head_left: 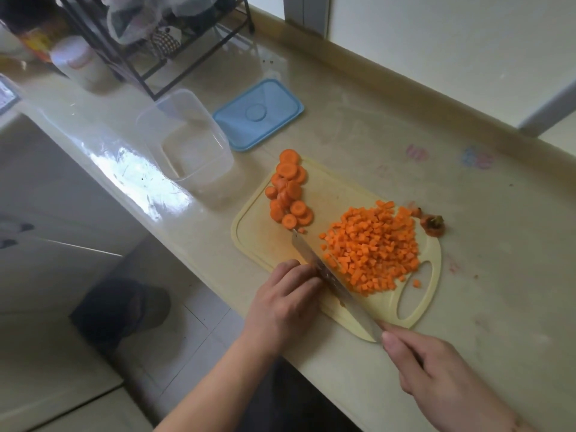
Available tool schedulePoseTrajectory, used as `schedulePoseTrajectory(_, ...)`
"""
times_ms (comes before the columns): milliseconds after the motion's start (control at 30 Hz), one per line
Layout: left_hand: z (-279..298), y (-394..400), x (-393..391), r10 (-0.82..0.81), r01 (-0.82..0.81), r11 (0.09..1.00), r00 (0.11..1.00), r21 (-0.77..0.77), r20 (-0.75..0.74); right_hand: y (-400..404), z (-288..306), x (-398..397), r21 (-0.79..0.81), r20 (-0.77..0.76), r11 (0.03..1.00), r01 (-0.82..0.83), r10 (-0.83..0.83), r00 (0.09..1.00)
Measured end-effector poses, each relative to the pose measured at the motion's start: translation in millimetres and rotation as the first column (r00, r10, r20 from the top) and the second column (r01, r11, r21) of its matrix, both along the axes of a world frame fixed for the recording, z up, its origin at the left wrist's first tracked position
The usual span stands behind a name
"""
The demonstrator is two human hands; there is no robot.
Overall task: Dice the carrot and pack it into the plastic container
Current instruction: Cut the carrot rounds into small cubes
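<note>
A pale yellow cutting board [330, 194] lies on the counter. A heap of diced carrot [374, 247] covers its right half, and several carrot rounds [288, 190] lie at its far left corner. My right hand [436, 369] grips the handle of a knife [330, 275] whose blade runs across the board beside the dice. My left hand [288, 300] rests with curled fingers against the blade's left side at the board's near edge; anything under them is hidden. A clear plastic container [187, 141] stands left of the board.
A blue lid [258, 115] lies behind the board. A carrot top [432, 225] sits off the board's right corner. A black wire rack [149, 32] and a white bottle [78, 62] stand at the back left. The counter edge drops to the floor at left.
</note>
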State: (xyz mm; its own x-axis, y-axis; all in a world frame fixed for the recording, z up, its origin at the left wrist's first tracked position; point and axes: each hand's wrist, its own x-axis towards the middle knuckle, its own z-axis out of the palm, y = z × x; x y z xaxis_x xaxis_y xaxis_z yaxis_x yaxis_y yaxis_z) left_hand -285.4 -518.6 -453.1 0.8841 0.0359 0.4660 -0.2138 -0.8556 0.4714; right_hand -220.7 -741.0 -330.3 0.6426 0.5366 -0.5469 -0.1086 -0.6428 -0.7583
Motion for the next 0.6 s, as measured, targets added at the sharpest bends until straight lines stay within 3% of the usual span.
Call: schedulePoseTrajectory(600, -1, -2, -2, 0.035, -0.035, 0.999, 0.999, -0.01, 0.014, -4, 7, -9, 0.007, -0.002, 1.0, -0.018, 0.018, 1.0)
